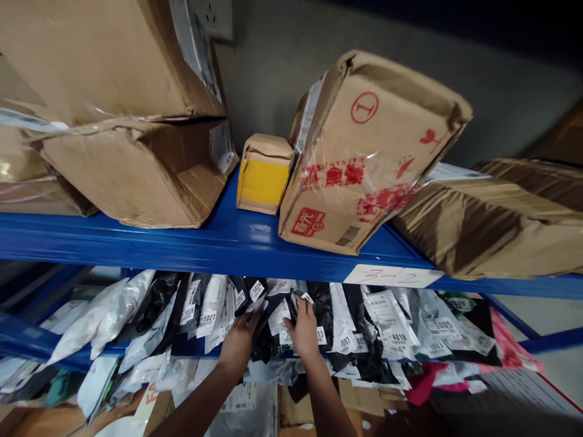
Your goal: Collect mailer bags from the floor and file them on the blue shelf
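Note:
A row of mailing bags stands packed on the lower shelf, grey, white and black, with printed number labels. My left hand (237, 341) reaches in among them, fingers stretched against a dark mailing bag near the labels 5024 and 5025. To its right, my right hand (303, 328) has thumb and fingers on the upper edge of a dark mailing bag (293, 311), whose lower part is hidden by neighbours. Between the hands sits a white-labelled bag (277, 318). Left of my hands is a white bag marked 5027 (212, 306); farther right is one marked 4018 (392, 325).
A blue shelf beam (255, 233) runs just above my hands, with a white "3-2" tag (392, 275). On that shelf stand a leaning carton with red print (364, 152), a small yellow-fronted box (264, 176) and dented cartons (122, 170). More bags and cartons lie below.

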A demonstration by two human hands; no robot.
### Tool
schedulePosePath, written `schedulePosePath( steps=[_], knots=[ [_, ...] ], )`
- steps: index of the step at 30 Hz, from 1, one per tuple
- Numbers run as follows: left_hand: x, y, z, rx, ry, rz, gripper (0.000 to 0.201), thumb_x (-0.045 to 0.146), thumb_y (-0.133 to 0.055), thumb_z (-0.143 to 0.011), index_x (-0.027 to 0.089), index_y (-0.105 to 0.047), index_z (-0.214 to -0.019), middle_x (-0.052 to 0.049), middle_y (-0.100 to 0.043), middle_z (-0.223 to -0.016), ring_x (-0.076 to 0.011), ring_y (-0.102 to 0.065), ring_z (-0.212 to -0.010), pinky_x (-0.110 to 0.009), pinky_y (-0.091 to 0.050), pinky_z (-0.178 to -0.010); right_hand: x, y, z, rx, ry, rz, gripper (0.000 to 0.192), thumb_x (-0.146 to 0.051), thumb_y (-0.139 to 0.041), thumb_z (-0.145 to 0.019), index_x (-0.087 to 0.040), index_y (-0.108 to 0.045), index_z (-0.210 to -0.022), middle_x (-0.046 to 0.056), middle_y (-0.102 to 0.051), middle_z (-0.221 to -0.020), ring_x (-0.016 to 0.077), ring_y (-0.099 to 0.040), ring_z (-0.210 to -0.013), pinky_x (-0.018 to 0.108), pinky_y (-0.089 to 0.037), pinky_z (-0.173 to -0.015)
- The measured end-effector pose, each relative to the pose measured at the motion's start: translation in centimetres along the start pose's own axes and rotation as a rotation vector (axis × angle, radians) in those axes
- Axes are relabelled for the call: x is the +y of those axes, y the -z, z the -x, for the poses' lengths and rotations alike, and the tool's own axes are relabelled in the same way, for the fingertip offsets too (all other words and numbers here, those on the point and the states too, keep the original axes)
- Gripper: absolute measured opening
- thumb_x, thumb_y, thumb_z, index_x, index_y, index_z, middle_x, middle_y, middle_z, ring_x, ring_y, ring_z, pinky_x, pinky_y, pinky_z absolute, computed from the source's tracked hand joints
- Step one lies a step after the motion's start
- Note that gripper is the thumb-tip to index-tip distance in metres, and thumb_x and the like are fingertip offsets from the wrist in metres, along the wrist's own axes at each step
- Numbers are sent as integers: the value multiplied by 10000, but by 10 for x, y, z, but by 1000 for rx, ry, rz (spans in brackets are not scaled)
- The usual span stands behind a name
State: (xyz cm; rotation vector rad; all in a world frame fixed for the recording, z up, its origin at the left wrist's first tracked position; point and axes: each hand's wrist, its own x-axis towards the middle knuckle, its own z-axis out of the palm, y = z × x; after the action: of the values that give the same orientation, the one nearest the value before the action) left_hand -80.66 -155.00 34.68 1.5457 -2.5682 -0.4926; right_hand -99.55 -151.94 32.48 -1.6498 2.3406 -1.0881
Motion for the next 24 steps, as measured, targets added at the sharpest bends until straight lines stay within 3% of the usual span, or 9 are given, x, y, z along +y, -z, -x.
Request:
schedulePosePath(
  steps=[4,6,8,10,12,15,18,21,24],
  knots=[
    [24,-4,-18,-1,-39,140,538,-25,-329,-823,121,-522,-1304,-109,-582,-1307,-209,-529,-1184,-307,-409,-1037,-10,-1,14,90,105,-6,160,-188,-553,-792,-179,-661,-908,135,-621,-984,296,-600,-959,452,-499,-863],
    [29,-11,-19,7,-44,169,491,28,-337,-852,121,-532,-1293,-103,-567,-1331,-245,-472,-1254,-388,-363,-1088,-18,-7,29,84,106,-77,227,-212,-436,-876,-177,-651,-941,120,-661,-941,257,-630,-906,407,-514,-829],
    [25,-17,-19,13,-49,290,447,126,-351,-891,124,-512,-1308,-105,-540,-1361,-275,-391,-1325,-453,-304,-1128,-27,-15,46,71,93,-148,314,-198,-403,-880,-151,-587,-1129,132,-672,-1027,244,-637,-951,379,-517,-839],
    [15,-18,-19,11,-62,487,460,222,-345,-916,108,-436,-1353,-125,-490,-1403,-250,-360,-1353,-424,-296,-1139,-38,-25,61,68,94,-175,487,-159,-442,-821,-132,-458,-1307,151,-621,-1176,258,-598,-1065,391,-498,-891],
    [4,-13,-22,-6,-84,545,485,235,-305,-924,76,-350,-1380,-162,-454,-1416,-197,-399,-1330,-356,-333,-1117,-48,-36,70,66,103,-139,650,-134,-497,-747,-162,-379,-1385,153,-552,-1275,296,-525,-1166,445,-454,-955],
    [-4,3,-33,-71,-168,351,467,120,-366,-850,84,-420,-1313,-158,-533,-1319,-167,-491,-1246,-305,-383,-1065,-56,-52,71,80,61,7,631,-153,-597,-667,-205,-522,-1291,167,-562,-1219,380,-507,-1123,534,-428,-916],
    [5,22,-51,-126,-267,191,368,63,-443,-770,135,-604,-1093,-115,-661,-1107,-199,-607,-1067,-320,-457,-965,-56,-66,65,142,-15,127,392,-153,-573,-716,-213,-657,-1094,168,-613,-1055,367,-559,-971,498,-450,-765],
    [24,37,-74,-50,-333,43,334,137,-431,-836,158,-594,-1127,-129,-632,-1180,-253,-550,-1143,-412,-397,-1012,-53,-74,62,210,-44,155,285,-157,-506,-794,-222,-678,-1012,136,-627,-955,326,-564,-917,436,-429,-720],
    [39,43,-99,-1,-339,-100,357,241,-535,-813,127,-588,-1148,-177,-612,-1200,-334,-487,-1201,-506,-321,-1044,-50,-77,62,267,-54,151,271,-153,-487,-812,-227,-679,-989,108,-628,-905,296,-562,-879,404,-403,-719]
  ],
)
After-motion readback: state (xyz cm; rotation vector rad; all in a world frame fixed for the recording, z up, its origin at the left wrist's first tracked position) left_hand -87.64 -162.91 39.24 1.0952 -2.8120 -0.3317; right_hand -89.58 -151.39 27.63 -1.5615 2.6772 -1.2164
